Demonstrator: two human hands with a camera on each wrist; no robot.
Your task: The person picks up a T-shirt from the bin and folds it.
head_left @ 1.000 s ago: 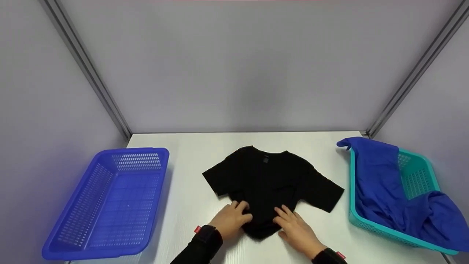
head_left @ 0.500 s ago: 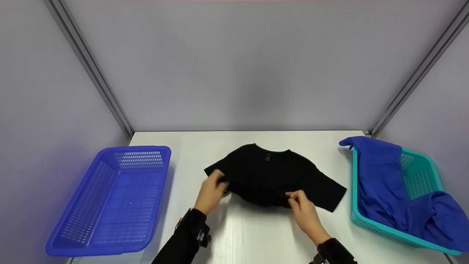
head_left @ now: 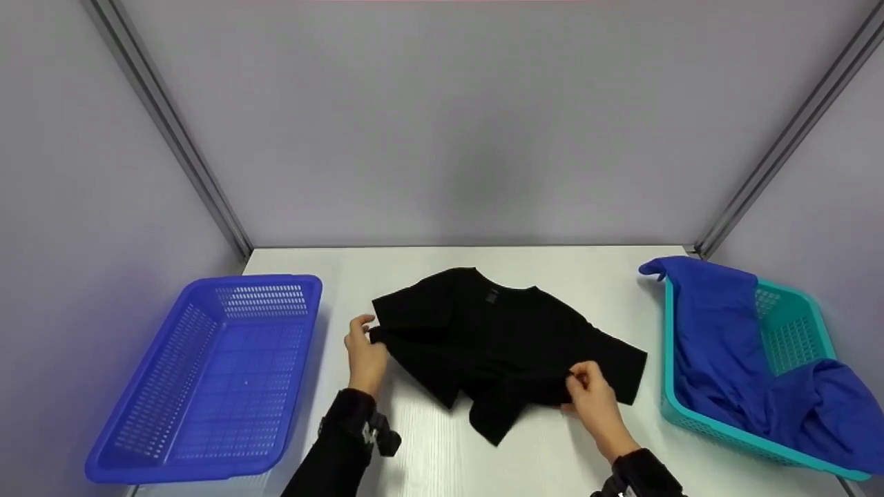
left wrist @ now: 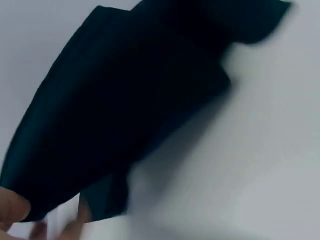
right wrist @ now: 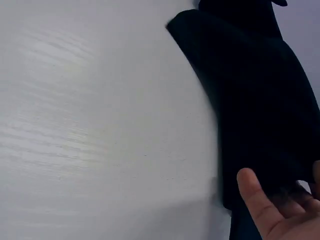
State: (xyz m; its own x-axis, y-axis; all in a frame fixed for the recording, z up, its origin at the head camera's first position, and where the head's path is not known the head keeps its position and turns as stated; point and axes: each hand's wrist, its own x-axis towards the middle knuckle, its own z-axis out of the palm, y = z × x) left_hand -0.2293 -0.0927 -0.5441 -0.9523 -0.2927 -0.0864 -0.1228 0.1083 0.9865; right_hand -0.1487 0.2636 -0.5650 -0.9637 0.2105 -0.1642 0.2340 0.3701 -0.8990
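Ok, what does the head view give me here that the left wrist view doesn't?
Only the head view shows the blue basket on the left, the teal basket with blue cloth draped over it on the right, the right hand pinching the black T-shirt, and the shirt's collar. Only the left wrist view shows, blurred and close up, the shirt's folded edge lifted over its shadow. Both show the black T-shirt, the left hand gripping it, and the white table.

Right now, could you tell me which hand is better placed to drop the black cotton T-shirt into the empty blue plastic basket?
Probably the left hand: it pinches the black T-shirt at the edge nearest the blue basket; the right hand grips the far side.
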